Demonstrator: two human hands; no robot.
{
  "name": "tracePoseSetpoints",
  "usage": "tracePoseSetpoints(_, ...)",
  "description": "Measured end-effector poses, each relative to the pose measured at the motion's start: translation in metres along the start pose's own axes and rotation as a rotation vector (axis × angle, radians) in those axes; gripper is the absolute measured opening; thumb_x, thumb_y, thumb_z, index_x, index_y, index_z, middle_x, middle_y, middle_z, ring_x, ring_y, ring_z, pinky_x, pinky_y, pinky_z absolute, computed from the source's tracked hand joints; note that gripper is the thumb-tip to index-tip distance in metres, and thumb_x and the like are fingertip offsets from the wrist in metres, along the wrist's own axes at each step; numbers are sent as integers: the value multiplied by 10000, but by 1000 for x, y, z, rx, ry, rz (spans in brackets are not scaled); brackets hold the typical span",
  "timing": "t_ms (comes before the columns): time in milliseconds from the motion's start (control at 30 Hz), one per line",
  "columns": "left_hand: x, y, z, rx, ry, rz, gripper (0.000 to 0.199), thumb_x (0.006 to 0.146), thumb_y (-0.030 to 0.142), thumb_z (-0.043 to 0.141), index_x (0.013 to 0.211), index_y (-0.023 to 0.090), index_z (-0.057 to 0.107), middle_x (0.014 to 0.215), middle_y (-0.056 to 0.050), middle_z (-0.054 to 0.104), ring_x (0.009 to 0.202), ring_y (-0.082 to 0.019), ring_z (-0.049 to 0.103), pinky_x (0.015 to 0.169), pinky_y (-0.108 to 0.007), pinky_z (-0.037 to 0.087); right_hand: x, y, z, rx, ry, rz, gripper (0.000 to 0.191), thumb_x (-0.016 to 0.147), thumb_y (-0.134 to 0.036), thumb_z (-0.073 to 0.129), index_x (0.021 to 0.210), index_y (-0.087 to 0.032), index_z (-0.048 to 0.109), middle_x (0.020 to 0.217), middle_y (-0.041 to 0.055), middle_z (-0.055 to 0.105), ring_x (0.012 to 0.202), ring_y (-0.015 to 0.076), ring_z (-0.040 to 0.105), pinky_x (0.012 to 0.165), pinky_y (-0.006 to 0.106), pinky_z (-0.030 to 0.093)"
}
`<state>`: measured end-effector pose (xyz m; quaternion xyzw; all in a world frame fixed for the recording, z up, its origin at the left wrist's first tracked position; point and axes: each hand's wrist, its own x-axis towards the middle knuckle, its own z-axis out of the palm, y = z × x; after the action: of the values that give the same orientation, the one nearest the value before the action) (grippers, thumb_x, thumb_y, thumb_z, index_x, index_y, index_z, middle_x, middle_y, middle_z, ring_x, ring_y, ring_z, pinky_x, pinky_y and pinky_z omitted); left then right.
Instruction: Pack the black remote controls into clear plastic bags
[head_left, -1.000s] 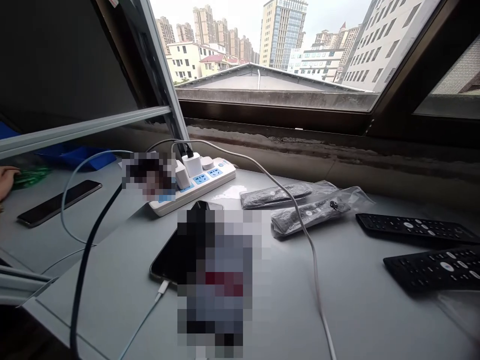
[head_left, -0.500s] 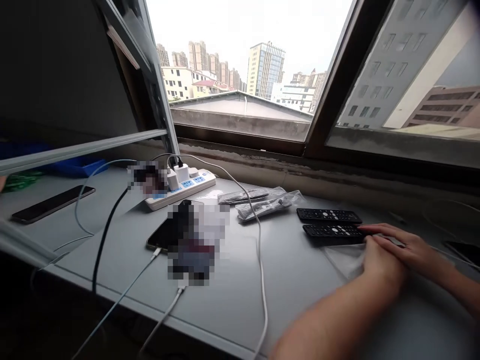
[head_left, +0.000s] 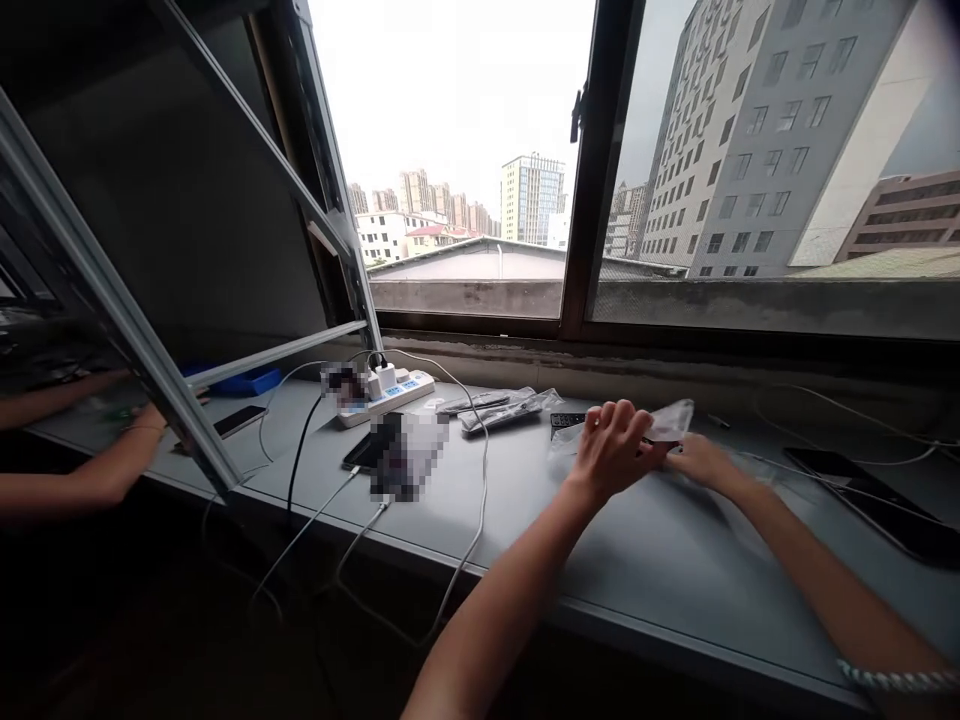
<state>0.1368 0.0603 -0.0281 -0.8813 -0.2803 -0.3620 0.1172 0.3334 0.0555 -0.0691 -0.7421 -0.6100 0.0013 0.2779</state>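
Observation:
My left hand (head_left: 616, 445) is over the right half of the desk, its fingers curled on a clear plastic bag (head_left: 673, 421). Close by on the right, my right hand (head_left: 705, 463) is closed at the other side of the same bag. Something small and dark shows between the two hands, too hidden to name. A black remote control (head_left: 567, 420) lies just left of my left hand, partly covered by it and by plastic film. Farther left, bagged remote controls (head_left: 510, 412) lie side by side near the wall.
A white power strip (head_left: 386, 398) with plugs stands at the back left. Charging cables (head_left: 484, 470) trail over the desk's front edge. Phones lie left and a black tablet-like device (head_left: 877, 500) right. Beyond the metal shelf frame (head_left: 202, 430), another person's arms (head_left: 112, 465) reach over the desk.
The view has swung right and back. My hands, earlier crossed by the two remotes, are now apart and up on the plastic bag. The other person's arms have come into view.

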Motion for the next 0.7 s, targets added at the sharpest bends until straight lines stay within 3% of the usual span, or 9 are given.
tracePoseSetpoints(33, 2, -3, 2, 41, 47, -16, 216, 861, 383, 463, 951, 208, 554, 943, -34, 571, 926, -168, 506, 848, -315, 365, 0, -1, 2, 40, -80, -39, 283, 692, -449, 586, 839, -234, 699, 789, 41, 699, 721, 229, 637, 616, 283, 468)
tracePoseSetpoints(133, 2, -12, 14, 160, 140, 13, 152, 865, 253, 482, 992, 233, 564, 981, -28, 574, 958, -158, 507, 865, -308, 357, 3, 2, 9, 161, -146, -95, 442, 682, -562, 568, 951, -228, 673, 780, 48, 686, 707, 226, 625, 613, 299, 462)
tracePoseSetpoints(333, -5, -18, 40, 141, 65, 118, 164, 871, 222, 478, 956, 263, 613, 1135, -28, 538, 1130, -175, 446, 922, -319, 356, 4, 2, 20, 270, -146, -222, 395, 634, -545, 612, 829, -205, 665, 796, 53, 652, 648, 193, 591, 598, 296, 451)
tracePoseSetpoints(433, -6, -13, 40, 58, 11, 122, 147, 863, 221, 483, 919, 229, 619, 1146, -44, 535, 1146, -171, 448, 940, -321, 359, -2, -6, 15, 295, -137, -302, 303, 682, -483, 590, 834, -227, 649, 862, 38, 657, 748, 195, 603, 650, 281, 444)
tracePoseSetpoints(500, -7, -10, 36, 21, 11, 88, 129, 849, 199, 494, 904, 204, 611, 1141, -62, 541, 1114, -165, 479, 937, -315, 367, -6, -10, 9, 225, -102, -246, 248, 710, -427, 566, 870, -248, 627, 821, 19, 669, 723, 198, 605, 584, 270, 414)
tracePoseSetpoints(567, -5, -7, 32, 10, 50, 49, 132, 843, 166, 486, 908, 192, 598, 1148, -71, 549, 1085, -158, 506, 931, -310, 371, -11, -12, 3, 131, -66, -181, 226, 718, -367, 555, 911, -262, 611, 762, 7, 672, 662, 197, 602, 512, 253, 365)
tracePoseSetpoints(700, 4, -8, 30, 103, 214, 2, 229, 884, 112, 383, 942, 213, 581, 1194, -45, 565, 1072, -128, 532, 950, -304, 341, -18, -13, -6, 106, 10, -208, 275, 718, -420, 581, 946, -270, 620, 773, 9, 687, 627, 190, 612, 486, 241, 348)
